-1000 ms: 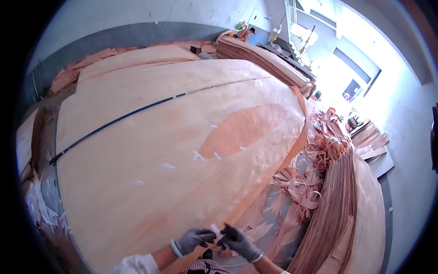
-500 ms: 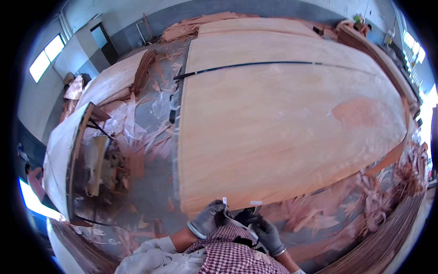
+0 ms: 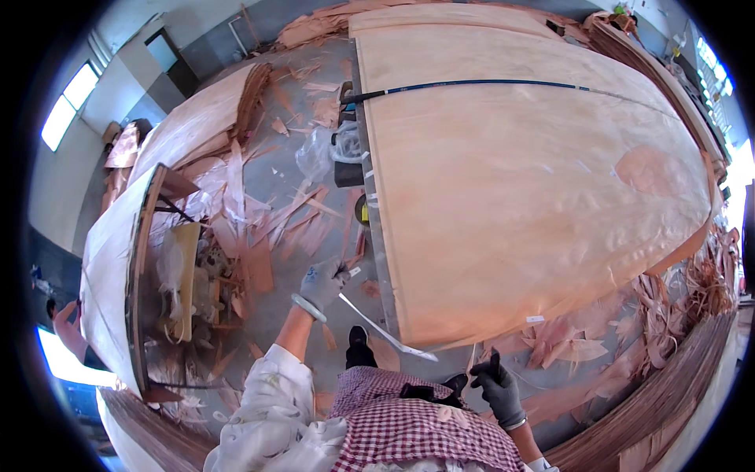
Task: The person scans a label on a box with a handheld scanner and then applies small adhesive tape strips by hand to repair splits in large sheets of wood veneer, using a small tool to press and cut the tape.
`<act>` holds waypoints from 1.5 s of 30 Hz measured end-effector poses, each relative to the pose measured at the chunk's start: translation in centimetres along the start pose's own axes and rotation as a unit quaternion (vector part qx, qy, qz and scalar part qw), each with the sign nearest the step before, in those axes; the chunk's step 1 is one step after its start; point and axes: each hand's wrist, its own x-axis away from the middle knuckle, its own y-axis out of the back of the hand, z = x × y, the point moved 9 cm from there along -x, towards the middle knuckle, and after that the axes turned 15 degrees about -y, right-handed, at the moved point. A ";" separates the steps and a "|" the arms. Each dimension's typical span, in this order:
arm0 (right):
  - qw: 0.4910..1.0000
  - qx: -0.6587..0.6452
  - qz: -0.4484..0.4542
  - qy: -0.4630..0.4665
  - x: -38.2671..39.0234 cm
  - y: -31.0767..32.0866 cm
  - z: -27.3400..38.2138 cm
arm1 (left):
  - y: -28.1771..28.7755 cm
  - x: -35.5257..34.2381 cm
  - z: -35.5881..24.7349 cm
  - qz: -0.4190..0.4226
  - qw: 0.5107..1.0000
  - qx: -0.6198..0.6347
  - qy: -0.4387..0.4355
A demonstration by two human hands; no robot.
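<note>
My left hand [image 3: 321,285], in a grey glove with a pale band at the wrist, is held out left of the big sheet's near corner. Its fingers are closed on a small white piece [image 3: 354,271]. Below them a narrow white strip [image 3: 385,331] curves down to the sheet's near edge; whether it joins the small piece I cannot tell. Near my apron, my right hand [image 3: 502,391] wears a dark grey glove, with fingers bent together; what they hold, if anything, is hidden. The large pale wood veneer sheet [image 3: 503,212] lies in front of me.
A long dark blue rod [image 3: 472,82] lies across the sheet. Veneer scraps [image 3: 566,346] litter the floor. At left stand a tilted board [image 3: 114,267] and a veneer stack [image 3: 197,118]. A black-and-yellow round object [image 3: 362,210] sits by the sheet's left edge. Another person's arm [image 3: 69,326] shows far left.
My hands have parted from close together at the sheet's near edge. The left went out left and forward, the right moved right and back. The white strip now shows at length.
</note>
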 end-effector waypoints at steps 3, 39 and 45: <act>0.999 -0.015 0.044 0.017 -2.0 -7.2 0.6 | 5.8 -0.3 10.9 -0.161 0.973 0.146 0.077; 0.978 -0.111 -0.179 0.008 -13.8 -18.7 13.0 | -12.9 -11.6 7.9 0.288 0.888 0.355 -0.057; 0.937 -0.216 -0.274 0.032 -14.7 -23.6 13.3 | -11.6 -13.3 5.4 0.391 0.730 0.526 -0.197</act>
